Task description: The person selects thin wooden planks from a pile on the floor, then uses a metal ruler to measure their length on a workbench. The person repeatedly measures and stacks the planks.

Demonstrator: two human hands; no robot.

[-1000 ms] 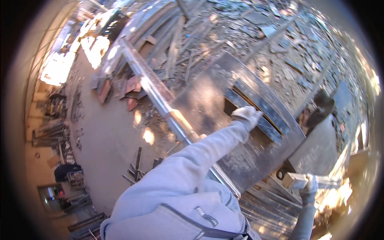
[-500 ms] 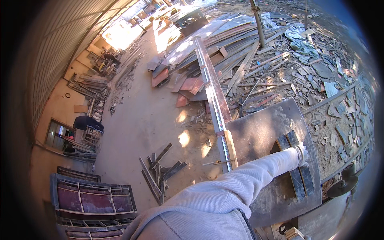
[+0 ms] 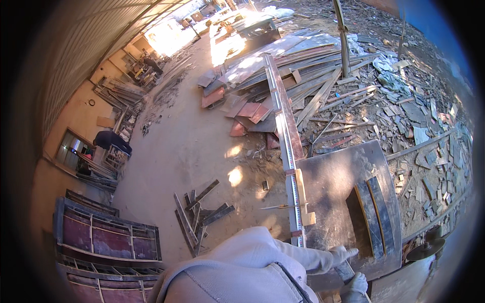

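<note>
By tbl (image 3: 328,189), R hand (image 3: 357,284) clasped, holding strip (image 3: 345,271)

A bare lane is running lengthwise over the broad, flat, brown desk (image 3: 324,194), between the straight silver metal rail with a scale (image 3: 290,166) along its left edge and the two long, narrow, dark wooden strips (image 3: 373,230). A pale wooden bar (image 3: 301,194) beside the rail is narrowing this lane. Past the strips' far ends, the surface is also staying free for a hand. Nearer, left fingers (image 3: 349,252), right fingers (image 3: 359,282) and a short grey wooden piece (image 3: 345,271) are obstructing passage. Beyond the right edge, a round dark disc (image 3: 426,250) is standing in the way.
</note>
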